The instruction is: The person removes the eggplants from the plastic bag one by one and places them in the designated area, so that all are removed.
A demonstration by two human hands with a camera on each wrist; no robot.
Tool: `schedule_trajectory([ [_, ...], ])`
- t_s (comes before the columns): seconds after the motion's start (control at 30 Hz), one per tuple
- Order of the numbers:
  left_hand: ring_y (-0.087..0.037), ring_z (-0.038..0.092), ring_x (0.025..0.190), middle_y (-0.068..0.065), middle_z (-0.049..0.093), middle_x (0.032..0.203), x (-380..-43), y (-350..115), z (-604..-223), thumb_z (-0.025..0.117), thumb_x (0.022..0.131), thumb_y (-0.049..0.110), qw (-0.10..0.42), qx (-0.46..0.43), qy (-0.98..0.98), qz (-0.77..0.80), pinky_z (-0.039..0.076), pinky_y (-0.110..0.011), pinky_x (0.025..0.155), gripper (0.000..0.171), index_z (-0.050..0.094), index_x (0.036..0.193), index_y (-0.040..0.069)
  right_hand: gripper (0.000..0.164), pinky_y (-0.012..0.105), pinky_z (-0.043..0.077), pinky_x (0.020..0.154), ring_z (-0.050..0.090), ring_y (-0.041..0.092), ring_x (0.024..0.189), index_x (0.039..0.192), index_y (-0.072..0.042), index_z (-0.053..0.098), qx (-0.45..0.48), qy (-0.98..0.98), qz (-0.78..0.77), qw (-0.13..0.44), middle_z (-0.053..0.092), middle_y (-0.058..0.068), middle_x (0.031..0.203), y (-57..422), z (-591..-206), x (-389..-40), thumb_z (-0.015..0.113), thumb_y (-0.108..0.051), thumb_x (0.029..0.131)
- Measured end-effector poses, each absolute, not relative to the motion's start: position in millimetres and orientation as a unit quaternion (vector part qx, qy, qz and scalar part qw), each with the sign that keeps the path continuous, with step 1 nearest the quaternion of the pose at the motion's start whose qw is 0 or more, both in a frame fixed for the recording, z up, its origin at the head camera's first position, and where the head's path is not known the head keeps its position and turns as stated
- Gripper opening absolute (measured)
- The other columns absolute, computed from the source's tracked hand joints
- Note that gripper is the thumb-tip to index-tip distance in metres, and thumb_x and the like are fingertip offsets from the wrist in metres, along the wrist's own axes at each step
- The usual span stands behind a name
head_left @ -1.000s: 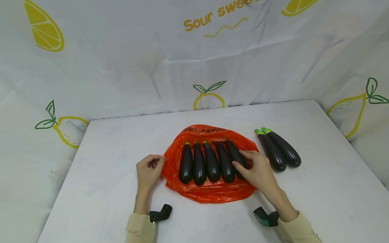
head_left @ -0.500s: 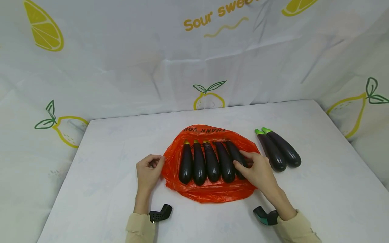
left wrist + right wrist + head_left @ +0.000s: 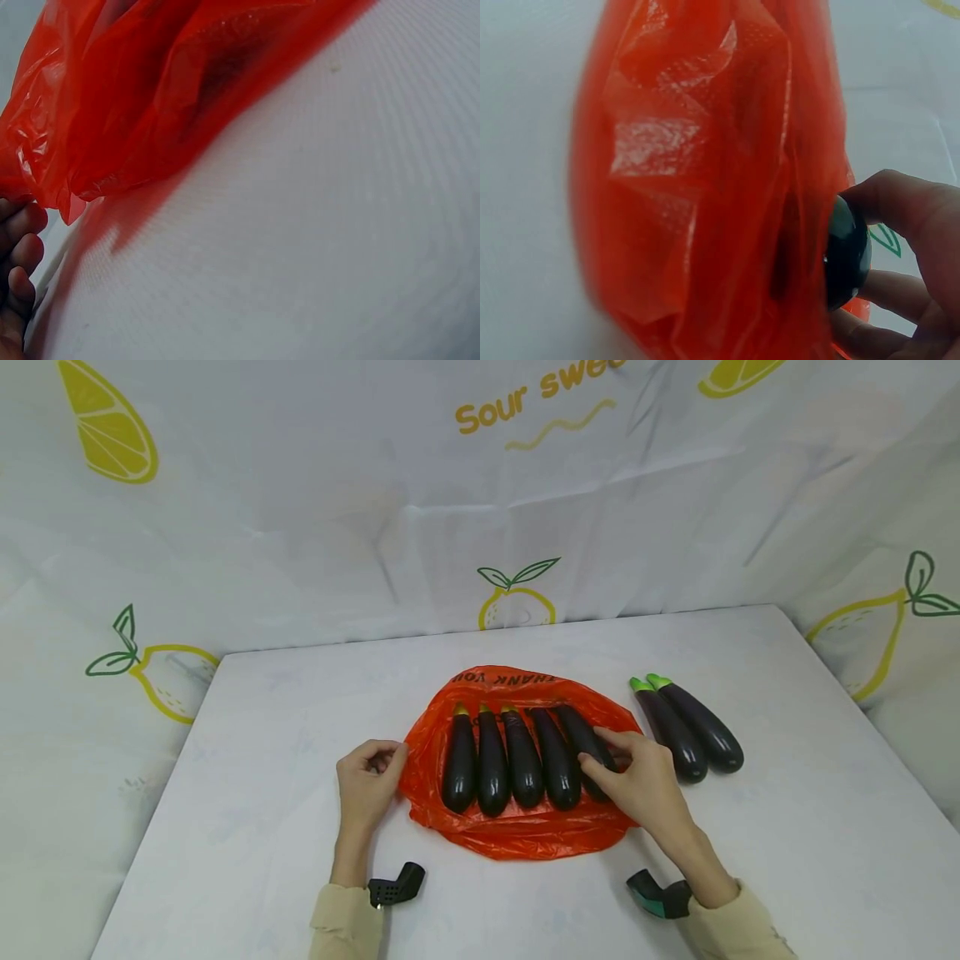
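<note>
A red plastic bag (image 3: 517,847) with black lettering lies spread on the table, several dark purple eggplants (image 3: 491,768) side by side in its mouth. My left hand (image 3: 367,783) pinches the bag's left edge; in the left wrist view the curled fingers (image 3: 22,247) sit right under the red film. At the bag's right side my right hand (image 3: 637,777) grips the rightmost eggplant (image 3: 583,739) between thumb and fingers. The right wrist view shows that eggplant's dark rounded end (image 3: 847,255) within the grasp, partly hidden by the bag.
To the right of the bag, two more eggplants (image 3: 693,727) with green stem ends lie together on the white table (image 3: 262,760). Behind the table hangs a white cloth (image 3: 315,527) printed with lemons. Each wrist wears a small black device (image 3: 397,887).
The right hand has shifted very slightly right and up, and the rightmost eggplant's lower end has edged right with it. The left hand and the bag look the same.
</note>
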State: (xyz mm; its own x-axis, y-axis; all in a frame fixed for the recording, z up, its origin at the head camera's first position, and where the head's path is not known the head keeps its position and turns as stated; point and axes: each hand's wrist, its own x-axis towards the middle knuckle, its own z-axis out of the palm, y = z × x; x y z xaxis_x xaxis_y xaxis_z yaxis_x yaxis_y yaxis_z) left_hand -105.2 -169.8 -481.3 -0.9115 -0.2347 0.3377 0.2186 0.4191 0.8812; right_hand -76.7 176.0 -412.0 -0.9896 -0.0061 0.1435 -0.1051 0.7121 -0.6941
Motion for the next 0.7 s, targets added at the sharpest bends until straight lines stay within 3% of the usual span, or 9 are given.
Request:
schedule_trajectory([
  [0.37, -0.006, 0.049, 0.063, -0.009, 0.065, 0.068, -105, -172, -482, 0.076, 0.089, 0.006, 0.208, -0.010, -0.811, -0.546, 0.042, -0.014, 0.059, 0.007, 0.077, 0.082, 0.006, 0.043, 0.016, 0.052, 0.067, 0.069, 0.028, 0.087, 0.124, 0.004, 0.070, 0.036, -0.921, 0.384, 0.059, 0.074, 0.024, 0.113, 175, -404, -70, 0.080, -0.013, 0.085],
  [0.63, -0.006, 0.050, 0.063, -0.009, 0.065, 0.068, -106, -172, -483, 0.075, 0.088, 0.006, 0.207, -0.010, -0.813, -0.545, 0.042, -0.014, 0.059, 0.006, 0.077, 0.082, 0.006, 0.042, 0.038, 0.063, 0.072, 0.072, 0.030, 0.090, 0.124, 0.003, 0.071, 0.039, -0.922, 0.383, 0.050, 0.074, 0.023, 0.114, 171, -400, -65, 0.080, -0.012, 0.085],
  [0.7, -0.006, 0.050, 0.063, -0.009, 0.065, 0.068, -106, -172, -482, 0.076, 0.088, 0.005, 0.206, -0.009, -0.814, -0.544, 0.042, -0.014, 0.059, 0.006, 0.077, 0.082, 0.005, 0.042, 0.038, 0.063, 0.072, 0.071, 0.030, 0.090, 0.123, 0.002, 0.071, 0.039, -0.922, 0.382, 0.047, 0.074, 0.022, 0.114, 170, -398, -64, 0.080, -0.012, 0.085],
])
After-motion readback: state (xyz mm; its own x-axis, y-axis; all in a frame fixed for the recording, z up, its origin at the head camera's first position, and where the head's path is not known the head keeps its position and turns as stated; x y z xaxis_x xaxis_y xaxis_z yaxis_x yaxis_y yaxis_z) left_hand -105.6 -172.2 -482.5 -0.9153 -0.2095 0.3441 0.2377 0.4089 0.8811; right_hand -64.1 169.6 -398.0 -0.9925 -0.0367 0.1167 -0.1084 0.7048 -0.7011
